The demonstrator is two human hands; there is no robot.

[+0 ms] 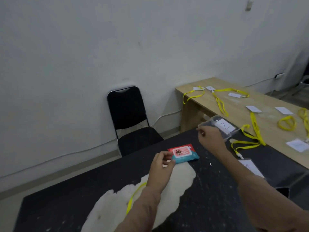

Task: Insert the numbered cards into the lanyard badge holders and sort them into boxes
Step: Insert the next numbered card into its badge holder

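On a black table [209, 190], a person's left hand [163, 166] pinches the near corner of a red and teal soft plastic wipes pack [184, 153] with curled fingers. The right hand [210, 136], fingers curled together, is at the edge of a clear plastic box holding a white card marked 2 [222, 127]; whether it grips anything cannot be told. A clear flat badge holder with a white card [249, 166] lies beside the right forearm at the end of a limp yellow ribbon lanyard [245, 144]; it is probably light, thin, bendy and slick, so best pinched by its top edge near the clip.
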